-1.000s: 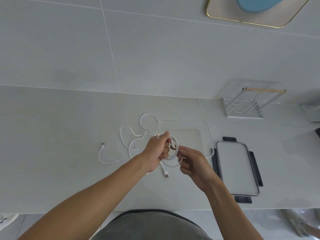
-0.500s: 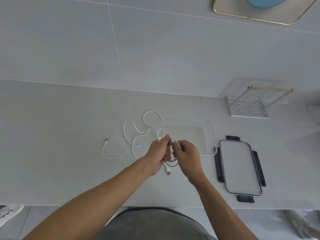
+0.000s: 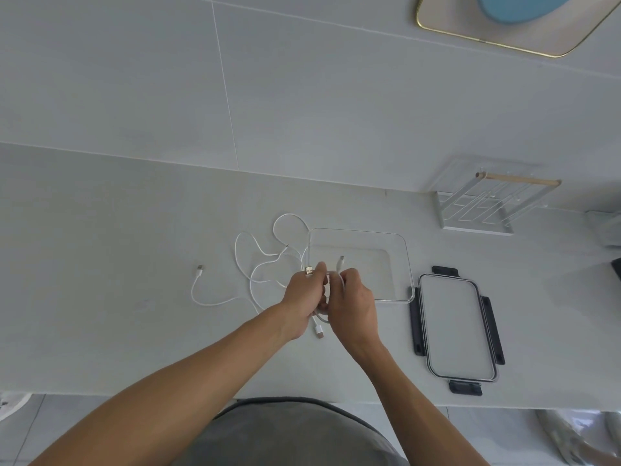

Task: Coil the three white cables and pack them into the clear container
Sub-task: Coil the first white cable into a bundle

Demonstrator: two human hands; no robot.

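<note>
We see the left hand [image 3: 304, 299] gripping a coiled thin white cable [image 3: 342, 284], its gold USB plug [image 3: 309, 270] poking out at 12 o'clock; the right hand [image 3: 353, 304] pinches the same coil. Loose white cables [image 3: 258, 264] sprawl at 10 o'clock on the pale grey counter [image 3: 100, 264]. Clear rectangular plastic container [image 3: 408, 264] sits at 1 o'clock, its clear lid with black clips [image 3: 457, 326] at 3.

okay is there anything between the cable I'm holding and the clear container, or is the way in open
Nothing visible blocks it. The coiled cable, held by the left hand and right hand, sits at the clear container's near left corner. Its lid lies off to the right, and nothing is visible inside.
</note>
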